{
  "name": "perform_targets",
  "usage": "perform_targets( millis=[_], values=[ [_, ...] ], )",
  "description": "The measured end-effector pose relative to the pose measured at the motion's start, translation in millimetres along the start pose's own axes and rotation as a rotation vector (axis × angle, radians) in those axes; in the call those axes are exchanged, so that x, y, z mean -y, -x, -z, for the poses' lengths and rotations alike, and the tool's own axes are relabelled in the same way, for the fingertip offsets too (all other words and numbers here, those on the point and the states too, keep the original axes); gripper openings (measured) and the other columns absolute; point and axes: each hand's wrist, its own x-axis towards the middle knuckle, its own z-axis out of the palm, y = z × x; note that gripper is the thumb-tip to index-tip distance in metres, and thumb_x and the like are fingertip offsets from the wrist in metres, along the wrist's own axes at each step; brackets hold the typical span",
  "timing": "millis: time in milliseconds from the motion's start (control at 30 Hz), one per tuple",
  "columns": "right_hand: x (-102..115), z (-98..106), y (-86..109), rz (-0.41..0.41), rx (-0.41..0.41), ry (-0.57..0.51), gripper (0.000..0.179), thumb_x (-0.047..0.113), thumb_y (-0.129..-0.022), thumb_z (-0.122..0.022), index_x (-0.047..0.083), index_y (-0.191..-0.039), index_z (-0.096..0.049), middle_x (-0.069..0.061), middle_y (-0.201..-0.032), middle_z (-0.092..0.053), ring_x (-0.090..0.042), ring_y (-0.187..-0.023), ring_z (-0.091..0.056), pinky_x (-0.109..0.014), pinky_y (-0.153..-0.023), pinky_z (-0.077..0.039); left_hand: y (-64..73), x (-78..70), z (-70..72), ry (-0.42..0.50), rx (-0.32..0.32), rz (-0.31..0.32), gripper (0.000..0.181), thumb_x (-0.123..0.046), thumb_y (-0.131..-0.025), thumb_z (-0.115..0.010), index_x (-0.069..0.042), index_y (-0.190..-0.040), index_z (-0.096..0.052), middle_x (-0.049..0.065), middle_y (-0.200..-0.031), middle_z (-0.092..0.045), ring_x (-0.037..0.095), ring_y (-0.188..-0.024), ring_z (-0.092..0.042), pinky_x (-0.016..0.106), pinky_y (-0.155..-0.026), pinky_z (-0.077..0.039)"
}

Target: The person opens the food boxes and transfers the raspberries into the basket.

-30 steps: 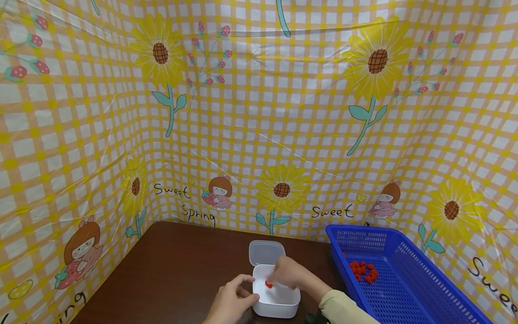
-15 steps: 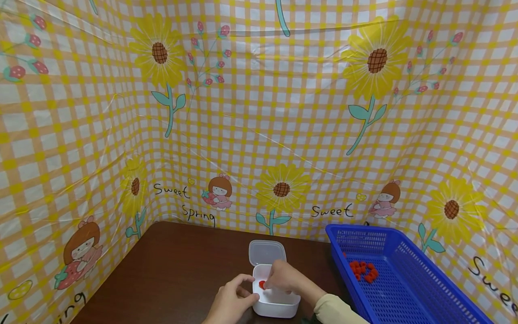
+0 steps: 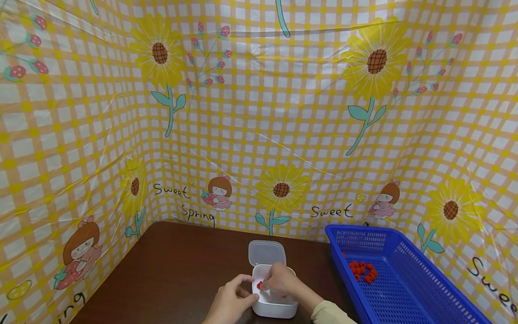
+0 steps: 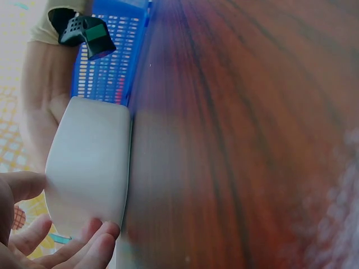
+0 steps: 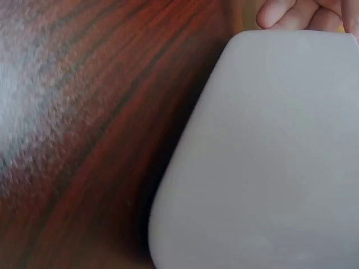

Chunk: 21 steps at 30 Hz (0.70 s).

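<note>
A white plastic box stands on the dark brown table, its clear lid flipped back behind it. My left hand holds the box at its left side, fingers and thumb bent against the wall. Inside the box, my right hand pinches a small red piece near the left wall. Its exact kind is too small to tell. In the left wrist view the box's outer wall touches my left fingertips. The right wrist view shows mostly the box's front wall, hiding my right fingers.
A blue perforated basket stands to the right of the box. Several similar red pieces lie at its left side. Behind the table hangs a checked cloth with sunflowers. A dark device sits at my right sleeve.
My right hand has shifted slightly left inside the box, bringing the red piece closer to the left wall. My left hand, the box and the basket stay where they were.
</note>
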Motion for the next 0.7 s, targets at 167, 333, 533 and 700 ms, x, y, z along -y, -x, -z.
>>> perform_targets(
  millis=[167,333,533,700],
  values=[
    [-3.1,-5.1,-1.2,0.009,-0.012,-0.038,0.015,0.011,-0.072,-0.080,0.009,-0.061,-0.069,0.011,-0.050,-0.046,-0.004,-0.042,-0.031,-0.018,-0.040,-0.025,0.0,1.0,-0.7,-0.015,-0.007,-0.006,0.040,-0.032,-0.083,-0.079,-0.018,-0.118,-0.067,-0.009,-0.072,-0.069,0.004,-0.067,-0.062,0.027,-0.062,-0.046],
    [-5.5,-9.4,-2.0,-0.022,-0.012,-0.100,0.012,0.010,-0.074,-0.080,0.009,-0.066,-0.071,0.008,-0.055,-0.052,-0.005,-0.045,-0.031,-0.019,-0.040,-0.024,-0.1,0.9,-0.9,-0.020,-0.008,-0.005,0.040,-0.031,-0.083,-0.079,-0.018,-0.118,-0.067,-0.009,-0.072,-0.068,0.004,-0.066,-0.061,0.027,-0.061,-0.046],
    [-6.2,-10.4,-1.7,-0.053,0.020,-0.190,0.010,0.007,-0.076,-0.079,0.007,-0.070,-0.071,0.006,-0.058,-0.054,-0.005,-0.044,-0.028,-0.018,-0.038,-0.024,-0.1,0.7,-1.2,-0.019,-0.009,-0.006,0.039,-0.031,-0.083,-0.079,-0.019,-0.118,-0.067,-0.009,-0.073,-0.069,0.004,-0.067,-0.061,0.027,-0.061,-0.046],
    [-7.8,-11.9,-2.7,-0.055,0.031,-0.220,0.009,0.006,-0.075,-0.078,0.008,-0.070,-0.071,0.007,-0.057,-0.053,-0.004,-0.044,-0.027,-0.018,-0.038,-0.023,-0.4,0.8,-1.6,-0.024,-0.013,-0.004,0.038,-0.032,-0.083,-0.079,-0.021,-0.117,-0.067,-0.010,-0.072,-0.068,0.004,-0.067,-0.061,0.027,-0.061,-0.045]
  ],
)
